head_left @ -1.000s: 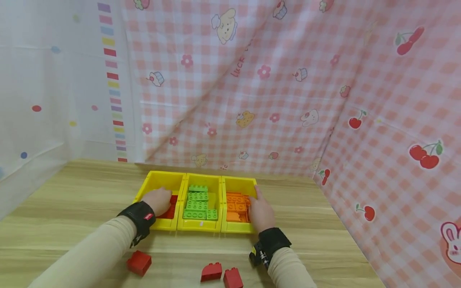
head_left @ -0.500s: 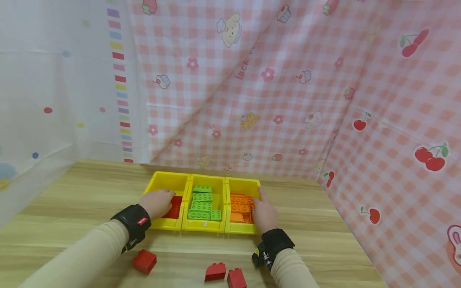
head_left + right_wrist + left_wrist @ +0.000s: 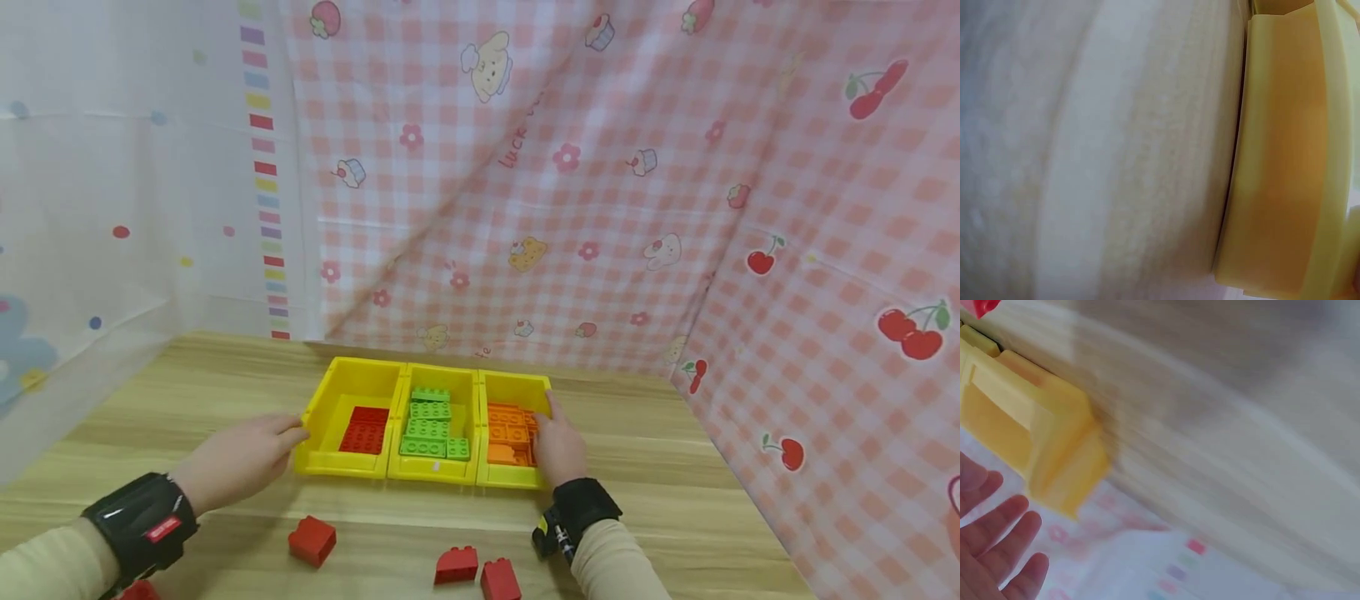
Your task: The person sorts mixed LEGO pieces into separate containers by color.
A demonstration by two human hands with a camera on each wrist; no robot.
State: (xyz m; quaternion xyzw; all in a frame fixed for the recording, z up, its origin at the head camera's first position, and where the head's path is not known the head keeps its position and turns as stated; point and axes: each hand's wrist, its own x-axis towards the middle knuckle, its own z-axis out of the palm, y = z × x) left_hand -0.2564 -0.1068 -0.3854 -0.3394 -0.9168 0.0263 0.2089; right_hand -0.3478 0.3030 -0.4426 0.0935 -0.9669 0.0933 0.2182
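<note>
Three yellow bins stand joined in a row in the head view. The left bin (image 3: 348, 463) holds red bricks (image 3: 365, 430) laid side by side, the middle bin (image 3: 431, 472) green bricks (image 3: 429, 428), the right bin (image 3: 513, 477) orange bricks (image 3: 507, 425). My left hand (image 3: 243, 454) is beside the left bin's outer wall, fingertips right at the rim. The left wrist view shows its fingers (image 3: 1013, 531) spread and loosely bent, with nothing held. My right hand (image 3: 562, 446) grips the right bin's outer side wall, thumb over the inside and a finger along the rim.
Several red blocks lie in front of the bins: one brick (image 3: 312, 540) at left, a rounded brick (image 3: 456, 566) and another brick (image 3: 500, 579) nearer the middle, and one (image 3: 138, 591) cut off at the bottom edge. A checked cloth (image 3: 450, 292) hangs behind the wooden table (image 3: 675, 500).
My left hand has come out of the left bin and moved left to its outer side, uncovering the red bricks. My right hand stays at the right bin. The view has shifted slightly left.
</note>
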